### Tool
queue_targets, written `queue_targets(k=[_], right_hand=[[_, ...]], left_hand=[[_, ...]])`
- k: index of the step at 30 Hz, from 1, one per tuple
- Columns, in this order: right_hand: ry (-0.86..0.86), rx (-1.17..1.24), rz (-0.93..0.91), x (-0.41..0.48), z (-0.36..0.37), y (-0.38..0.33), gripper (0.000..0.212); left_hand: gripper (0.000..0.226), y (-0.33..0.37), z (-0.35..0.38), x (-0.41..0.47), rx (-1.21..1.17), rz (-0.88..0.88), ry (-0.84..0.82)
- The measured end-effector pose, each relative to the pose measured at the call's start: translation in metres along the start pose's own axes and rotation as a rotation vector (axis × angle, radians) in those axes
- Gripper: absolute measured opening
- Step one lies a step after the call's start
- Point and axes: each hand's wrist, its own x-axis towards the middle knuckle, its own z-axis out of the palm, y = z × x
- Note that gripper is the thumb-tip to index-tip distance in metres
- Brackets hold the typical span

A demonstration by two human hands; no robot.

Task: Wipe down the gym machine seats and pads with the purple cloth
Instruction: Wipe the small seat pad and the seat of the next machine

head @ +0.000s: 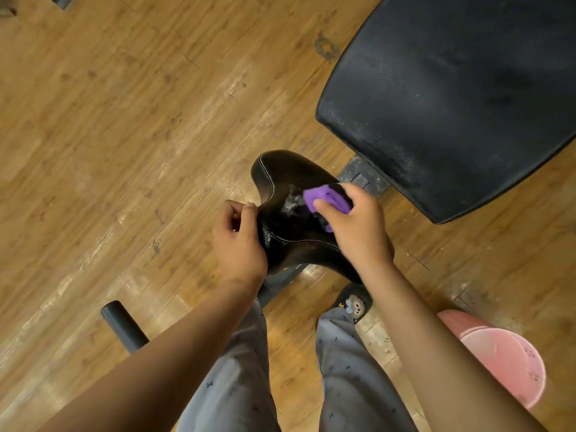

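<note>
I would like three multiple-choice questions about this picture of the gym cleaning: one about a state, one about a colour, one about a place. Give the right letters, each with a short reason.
1. What does the left hand do?
A. hangs free
B. holds the edge of the small black seat
C. carries a bottle

2. Which colour is the cloth in the right hand?
A. green
B. white
C. purple

3. Where does the pink bucket stand?
A. on the wooden floor, at the person's right
B. on the seat
C. on a shelf

Answers:
1 B, its fingers curl at the seat's left edge.
2 C, purple fabric shows under the right thumb.
3 A, it stands on the boards beside the right arm.
</note>
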Motion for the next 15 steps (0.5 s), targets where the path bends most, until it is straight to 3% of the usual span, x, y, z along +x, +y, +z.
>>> queue_targets(k=[4, 10, 12, 15], right_hand=[[-0.061, 0.015, -0.287, -0.032, 0.011, -0.03, 0.024], [-0.063, -0.174, 0.035, 0.038, -0.001, 0.011, 0.041], [-0.103, -0.146, 0.011, 0.038, 0.002, 0.0, 0.046], [-0.23, -0.071, -0.197, 0.024, 0.006, -0.028, 0.037]], left_hand=[[0.028, -0.002, 0.0, 0.001, -0.003, 0.003, -0.007], [0.025, -0.005, -0.001, 0.002, -0.027, -0.019, -0.022], [0.023, -0.005, -0.001, 0.002, -0.035, -0.01, -0.016], [0.025, -0.005, -0.001, 0.003, -0.039, 0.009, -0.009]])
